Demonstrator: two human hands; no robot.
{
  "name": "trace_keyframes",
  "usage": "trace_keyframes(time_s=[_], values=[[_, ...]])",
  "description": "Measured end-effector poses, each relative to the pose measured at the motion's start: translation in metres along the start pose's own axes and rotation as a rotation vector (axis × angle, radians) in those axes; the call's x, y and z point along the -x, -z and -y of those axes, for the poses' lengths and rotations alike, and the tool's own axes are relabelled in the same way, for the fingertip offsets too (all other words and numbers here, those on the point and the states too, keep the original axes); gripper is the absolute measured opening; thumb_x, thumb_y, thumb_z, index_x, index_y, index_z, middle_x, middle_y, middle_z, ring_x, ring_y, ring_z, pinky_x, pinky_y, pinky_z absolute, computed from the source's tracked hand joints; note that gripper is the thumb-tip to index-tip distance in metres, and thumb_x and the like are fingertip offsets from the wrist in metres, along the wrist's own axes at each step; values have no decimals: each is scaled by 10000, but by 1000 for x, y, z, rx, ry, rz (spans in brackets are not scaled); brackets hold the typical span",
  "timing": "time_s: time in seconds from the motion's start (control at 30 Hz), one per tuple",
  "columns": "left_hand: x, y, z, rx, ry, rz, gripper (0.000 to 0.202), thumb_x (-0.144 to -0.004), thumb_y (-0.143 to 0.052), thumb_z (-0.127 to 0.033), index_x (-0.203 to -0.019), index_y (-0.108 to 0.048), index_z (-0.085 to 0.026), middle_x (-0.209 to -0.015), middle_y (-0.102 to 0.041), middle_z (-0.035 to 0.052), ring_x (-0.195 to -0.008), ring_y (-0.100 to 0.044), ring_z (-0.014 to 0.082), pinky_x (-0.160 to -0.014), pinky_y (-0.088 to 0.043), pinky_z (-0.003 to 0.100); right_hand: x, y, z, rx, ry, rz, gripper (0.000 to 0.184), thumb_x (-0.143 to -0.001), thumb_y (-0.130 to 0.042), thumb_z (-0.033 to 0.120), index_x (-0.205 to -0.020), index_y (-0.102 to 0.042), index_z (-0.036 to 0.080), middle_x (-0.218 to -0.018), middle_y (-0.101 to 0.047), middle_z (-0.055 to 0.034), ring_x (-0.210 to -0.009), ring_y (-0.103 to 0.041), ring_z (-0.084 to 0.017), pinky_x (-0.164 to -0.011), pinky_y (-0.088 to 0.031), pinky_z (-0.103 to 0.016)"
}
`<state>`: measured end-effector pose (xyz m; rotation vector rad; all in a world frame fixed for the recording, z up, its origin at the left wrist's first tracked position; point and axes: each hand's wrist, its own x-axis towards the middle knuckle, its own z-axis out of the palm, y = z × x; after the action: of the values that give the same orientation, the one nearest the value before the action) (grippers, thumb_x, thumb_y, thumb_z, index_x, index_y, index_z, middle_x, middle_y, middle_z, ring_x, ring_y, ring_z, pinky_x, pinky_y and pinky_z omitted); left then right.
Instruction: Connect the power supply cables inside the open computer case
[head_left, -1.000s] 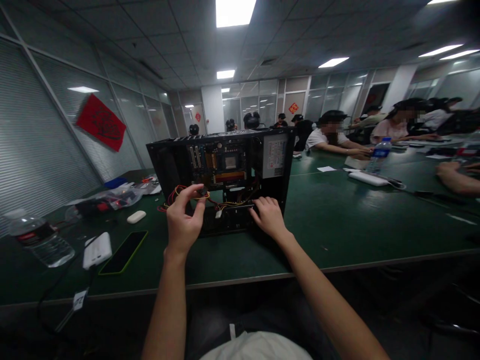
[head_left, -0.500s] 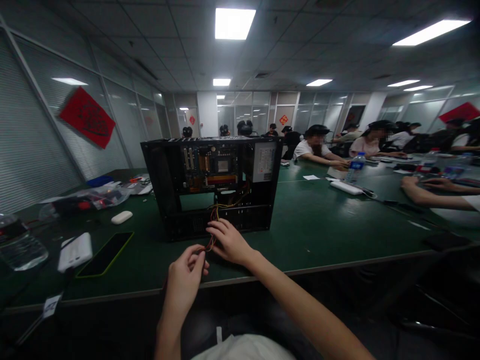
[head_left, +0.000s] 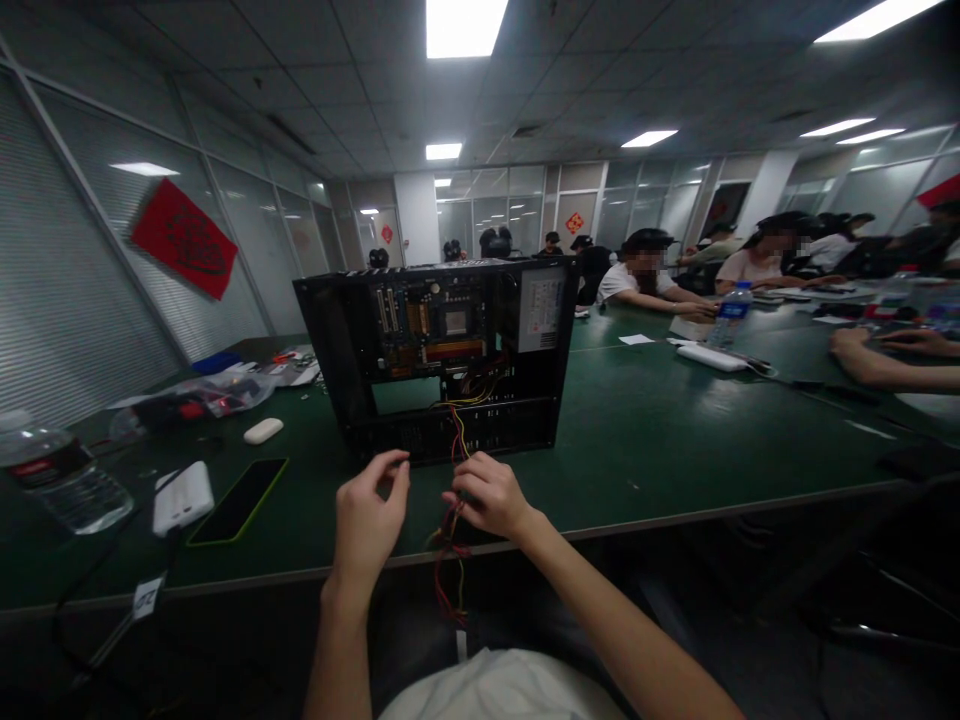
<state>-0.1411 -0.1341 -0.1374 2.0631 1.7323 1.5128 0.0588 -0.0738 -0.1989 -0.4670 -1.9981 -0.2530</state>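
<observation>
An open black computer case stands upright on the green table. Its motherboard and power supply face me. Red and yellow power cables run out over its lower edge. Near the front of the case, my right hand is closed around these cables, and their loose ends dangle past the table edge. My left hand is raised to the left of the cables, thumb and forefinger bent and slightly apart. I see nothing held in it.
Left of the case lie a phone, a white power bank, a white earbud case, a plastic bag and a water bottle. Rightward, another bottle and a white device share the table with co-workers.
My left hand has come off the cables and risen slightly. The right hand has shifted right and down, pulling the bundle, whose ends now hang below the table edge. The view has tilted slightly.
</observation>
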Motion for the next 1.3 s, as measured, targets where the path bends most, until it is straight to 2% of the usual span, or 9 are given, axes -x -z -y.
trace_keyframes(time_s=[0.13,0.23,0.33,0.43,0.53,0.67,0.87,1.07,1.3], values=[[-79,-12,-14,-75,-207,160,322,-956,-503,-333,-1155,-692,-164,-1169,-724,111,-1044,-681,241,-949,-513,348,-1,2,0,-60,56,-62,56,-928,-610,222,-912,-649,185,-910,-688,-86,-815,-587,-187,-701,-510,-327],[-134,-33,-9,-187,-185,589,437,-940,-523,-362,-1294,-634,-131,-1381,-627,162,-1263,-580,295,-1081,-421,387,1,6,-2,-119,11,-152,78,-921,-575,154,-954,-637,189,-944,-675,-96,-876,-601,-202,-758,-543,-366],[-168,-49,3,-169,-180,879,378,-879,-604,-430,-1111,-732,-160,-1174,-746,113,-1046,-687,275,-917,-503,333,3,7,-3,-171,-49,-220,138,-920,-546,108,-993,-626,193,-984,-657,-102,-931,-610,-212,-826,-551,-408],[-181,-56,12,-123,-211,983,370,-808,-669,-488,-992,-758,-180,-1016,-781,62,-902,-698,240,-803,-501,287,1,3,-5,-199,-124,-255,164,-933,-527,103,-1023,-625,197,-1024,-636,-106,-970,-607,-214,-868,-545,-420],[-187,-57,16,-56,-237,953,398,-805,-639,-548,-915,-736,-178,-915,-763,43,-841,-667,217,-742,-472,272,-3,-1,-7,-227,-199,-198,153,-952,-531,131,-1044,-632,201,-1071,-619,-112,-1016,-603,-211,-884,-546,-393],[-197,-51,12,45,-231,785,425,-882,-491,-549,-890,-666,-161,-829,-700,53,-792,-632,208,-707,-458,283,-10,-4,-11,-270,-283,-148,132,-976,-529,171,-1040,-642,196,-1097,-611,-116,-1033,-613,-201,-894,-544,-363],[-208,-31,-19,220,-211,557,461,-856,-573,-560,-971,-699,-131,-823,-678,43,-598,-521,134,-553,-393,245,-57,1,-18,-372,-308,-179,178,-1016,-503,264,-1002,-665,192,-1073,-632,-111,-1022,-634,-192,-904,-524,-347],[-223,-35,-38,252,-299,658,369,-847,-583,-499,-830,-682,-143,-698,-641,15,-596,-523,134,-546,-396,233,-138,21,-50,-479,-402,-283,430,-1022,-444,516,-828,-655,195,-943,-665,-77,-909,-633,-185,-825,-515,-320],[-233,-37,-29,259,-268,628,412,-847,-587,-555,-867,-727,-167,-812,-717,47,-703,-591,171,-572,-409,239,-177,64,-75,-576,-654,-165,652,-878,-470,787,-690,-620,181,-626,-597,-8,-536,-571,-122,-520,-456,-245]])
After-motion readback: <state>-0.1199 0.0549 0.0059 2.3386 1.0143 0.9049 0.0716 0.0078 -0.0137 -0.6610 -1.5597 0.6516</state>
